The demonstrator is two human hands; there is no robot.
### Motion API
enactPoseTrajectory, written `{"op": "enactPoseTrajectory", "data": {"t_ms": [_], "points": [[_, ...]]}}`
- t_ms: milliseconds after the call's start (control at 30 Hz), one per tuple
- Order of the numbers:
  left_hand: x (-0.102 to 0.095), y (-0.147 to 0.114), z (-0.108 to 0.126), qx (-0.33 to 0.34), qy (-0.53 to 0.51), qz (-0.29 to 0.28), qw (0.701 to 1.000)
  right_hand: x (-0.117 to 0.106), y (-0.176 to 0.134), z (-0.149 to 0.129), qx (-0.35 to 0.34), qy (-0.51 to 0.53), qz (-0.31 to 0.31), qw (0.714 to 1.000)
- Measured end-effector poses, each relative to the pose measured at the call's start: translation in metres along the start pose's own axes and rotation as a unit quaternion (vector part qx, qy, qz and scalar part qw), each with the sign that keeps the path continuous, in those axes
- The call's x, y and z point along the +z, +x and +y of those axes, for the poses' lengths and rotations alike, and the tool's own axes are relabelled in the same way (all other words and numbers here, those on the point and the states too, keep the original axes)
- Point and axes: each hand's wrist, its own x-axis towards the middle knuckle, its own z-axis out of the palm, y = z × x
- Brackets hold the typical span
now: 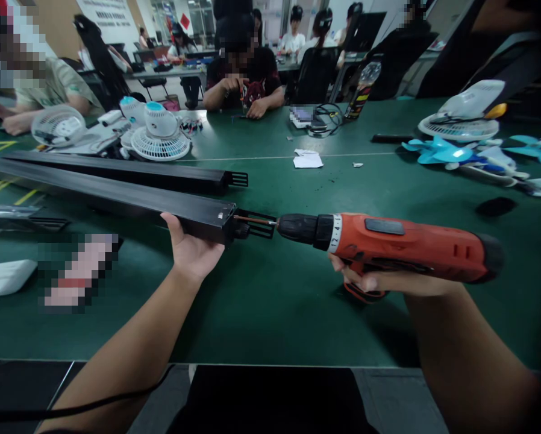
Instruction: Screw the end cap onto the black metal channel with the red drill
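Note:
A red and black cordless drill (415, 247) lies level in my right hand (365, 280), its fingers wrapped around the handle. The long thin bit (256, 221) points left and reaches the end of a long black rectangular bar (162, 199). Whether the tip sits in a screw there cannot be made out. My left hand (197, 253) grips that bar from below near its end, thumb up along the near side; the other fingers are hidden under it. Slotted black prongs (265, 228) stick out from the bar's end, behind the bit. A second black bar (198, 176) lies just beyond.
Fan parts (159, 141) stand at the back left, with blue fan blades (440, 150) and another fan (460, 123) on the right. White paper (307, 158) and a bottle (363, 90) are farther back. Across the green table (270, 313) sits another person.

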Motion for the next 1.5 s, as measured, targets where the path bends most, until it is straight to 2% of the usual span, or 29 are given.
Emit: {"op": "enactPoseTrajectory", "data": {"t_ms": [200, 433, 567, 767, 1200, 1500], "points": [[0.007, 0.0, -0.006, 0.024, 0.027, 0.028, 0.999, -0.002, -0.002, 0.003, 0.024, -0.006, 0.003, 1.0], [0.002, 0.0, -0.001, 0.009, -0.008, -0.003, 1.0, -0.002, -0.001, -0.001, 0.047, 0.001, 0.01, 0.999], [-0.002, 0.001, 0.001, 0.0, -0.003, -0.009, 1.0, -0.003, -0.003, 0.001, 0.039, -0.001, 0.009, 0.999], [0.003, 0.0, -0.002, 0.002, 0.005, -0.003, 1.0, -0.004, -0.004, 0.003, 0.013, -0.017, 0.003, 1.0], [0.001, 0.0, -0.005, 0.02, 0.022, 0.032, 0.999, -0.003, -0.001, 0.003, 0.029, 0.004, 0.0, 1.0], [-0.006, 0.002, 0.002, -0.006, -0.001, -0.001, 1.0, -0.006, -0.004, 0.003, 0.034, -0.003, -0.005, 0.999]]}}
